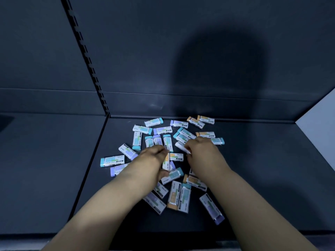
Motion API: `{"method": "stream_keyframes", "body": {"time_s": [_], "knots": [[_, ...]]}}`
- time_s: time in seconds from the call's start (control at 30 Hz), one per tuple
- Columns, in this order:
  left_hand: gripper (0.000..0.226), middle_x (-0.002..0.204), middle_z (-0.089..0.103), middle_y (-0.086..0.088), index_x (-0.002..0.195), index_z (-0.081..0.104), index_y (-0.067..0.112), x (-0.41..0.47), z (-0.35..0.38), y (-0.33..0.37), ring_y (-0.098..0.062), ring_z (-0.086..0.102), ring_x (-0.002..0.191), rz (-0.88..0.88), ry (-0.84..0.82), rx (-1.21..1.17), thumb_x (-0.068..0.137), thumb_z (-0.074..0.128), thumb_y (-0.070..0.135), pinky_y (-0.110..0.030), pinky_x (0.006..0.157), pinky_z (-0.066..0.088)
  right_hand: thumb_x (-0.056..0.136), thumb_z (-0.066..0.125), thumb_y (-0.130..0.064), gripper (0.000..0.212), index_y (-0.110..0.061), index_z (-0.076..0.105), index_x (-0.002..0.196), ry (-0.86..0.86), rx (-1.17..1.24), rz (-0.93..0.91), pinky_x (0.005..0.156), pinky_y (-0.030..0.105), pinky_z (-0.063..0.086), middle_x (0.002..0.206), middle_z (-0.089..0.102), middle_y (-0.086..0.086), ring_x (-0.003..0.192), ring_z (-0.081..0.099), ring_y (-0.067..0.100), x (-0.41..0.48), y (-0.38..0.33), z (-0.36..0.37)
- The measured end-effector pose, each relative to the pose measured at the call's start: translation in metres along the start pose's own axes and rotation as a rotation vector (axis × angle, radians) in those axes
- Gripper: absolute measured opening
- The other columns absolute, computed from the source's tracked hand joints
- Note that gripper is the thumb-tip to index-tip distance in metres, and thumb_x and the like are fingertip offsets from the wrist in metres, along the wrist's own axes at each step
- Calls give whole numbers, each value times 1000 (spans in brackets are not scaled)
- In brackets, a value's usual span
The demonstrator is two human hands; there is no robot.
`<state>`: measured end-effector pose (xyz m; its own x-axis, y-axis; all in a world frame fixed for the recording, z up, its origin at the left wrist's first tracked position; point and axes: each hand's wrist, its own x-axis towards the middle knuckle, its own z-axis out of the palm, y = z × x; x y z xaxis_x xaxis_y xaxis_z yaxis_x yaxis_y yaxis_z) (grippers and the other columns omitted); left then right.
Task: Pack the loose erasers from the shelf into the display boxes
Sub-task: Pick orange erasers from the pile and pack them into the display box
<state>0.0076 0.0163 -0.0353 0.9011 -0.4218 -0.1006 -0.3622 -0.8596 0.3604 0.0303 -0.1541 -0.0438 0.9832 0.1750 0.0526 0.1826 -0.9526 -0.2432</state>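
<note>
Your left hand (pixel 154 156) curls round an orange-ended eraser (pixel 166 161) mid-shelf (pixel 54 169). Just beside it, your right hand (pixel 201 149) pinches a white eraser (pixel 181 146). The loose erasers (pixel 112 160) lie scattered around both hands, reaching the shelf's back edge.

The only word I can read from my end is the brand "deli", printed in grey on white paper sleeves. It stands on the teal-ended rectangular eraser (pixel 112 160) at the left of the heap, on the short orange-and-green-labelled eraser (pixel 176 156) in the middle, and, upside down to me, on the slanted teal eraser (pixel 172 175) just below that. The purple-ended eraser (pixel 162 130) and the second purple-ended eraser (pixel 179 124) near the back carry barcodes, with digits too small to read. All other print is blurred.
</note>
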Motion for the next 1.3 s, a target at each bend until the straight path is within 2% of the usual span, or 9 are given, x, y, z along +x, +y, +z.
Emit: {"method": "stream_keyframes", "body": {"time_s": [0.13, 0.23, 0.33, 0.47, 0.63, 0.73, 0.83, 1.07, 1.3], "knots": [[64, 151, 22, 3, 147, 24, 18, 2, -1, -1, -15, 22, 137, 6, 26, -8, 92, 54, 32, -19, 109, 18, 84, 53, -10, 24, -12, 61, 107, 84, 177, 33, 77, 28, 43, 102, 59, 7, 94, 53, 21, 0, 2, -11], [69, 147, 27, 1, 147, 24, 18, 2, -2, -1, -16, 26, 135, -6, 25, 14, 90, 57, 38, -20, 108, 22, 85, 55, -9, 18, -15, 65, 99, 142, 446, 28, 67, 4, 35, 95, 57, -4, 77, 50, 3, -4, -1, -29], [70, 144, 30, 1, 146, 27, 19, 2, -5, -2, -17, 28, 133, -11, 21, 15, 88, 59, 40, -19, 106, 22, 87, 50, -8, 24, -22, 68, 93, -5, 594, 23, 62, 6, 37, 92, 54, -13, 77, 53, 2, -6, -5, -41], [71, 142, 33, 0, 144, 30, 19, 2, -7, -5, -17, 32, 131, -16, -11, 19, 85, 62, 41, -20, 105, 26, 87, 53, -14, 19, -23, 58, 103, -327, 451, -25, 75, 23, 47, 90, 59, -9, 84, 58, 11, 0, -17, -35], [73, 145, 29, 0, 145, 29, 18, 2, -6, -9, -16, 27, 134, -5, -45, 19, 85, 62, 42, -20, 108, 24, 84, 64, -24, 17, -19, 59, 99, -214, 356, -78, 80, 25, 45, 96, 57, -4, 89, 55, 12, 2, -25, -20], [78, 142, 31, -1, 145, 28, 18, 2, -7, -12, -17, 29, 132, -24, -41, 21, 82, 66, 43, -23, 108, 26, 75, 73, -34, 45, -24, 56, 116, -309, 287, -144, 93, 22, 38, 113, 48, -8, 110, 44, 9, -2, -16, -24], [81, 134, 34, -2, 143, 33, 18, 2, -9, -14, -18, 33, 126, -56, -39, 13, 77, 69, 46, -23, 104, 31, 69, 76, -41, 77, -28, 39, 136, -431, 135, -210, 103, 22, 25, 133, 37, -11, 125, 27, 9, -3, -13, -29], [69, 121, 39, 0, 131, 47, 19, 2, -9, -8, -16, 38, 119, -71, -22, -32, 72, 73, 42, -24, 101, 34, 66, 79, -37, 77, -29, 41, 133, -431, 100, -274, 98, 23, 28, 126, 39, -9, 119, 30, 10, 0, -18, -25], [70, 128, 37, -2, 139, 35, 20, 2, -6, 7, -19, 31, 126, -46, -65, 85, 80, 65, 44, -27, 105, 29, 59, 82, -38, 69, -22, 52, 120, -361, 146, -227, 96, 31, 37, 115, 44, -3, 112, 34, 13, -5, -13, -22]]}}
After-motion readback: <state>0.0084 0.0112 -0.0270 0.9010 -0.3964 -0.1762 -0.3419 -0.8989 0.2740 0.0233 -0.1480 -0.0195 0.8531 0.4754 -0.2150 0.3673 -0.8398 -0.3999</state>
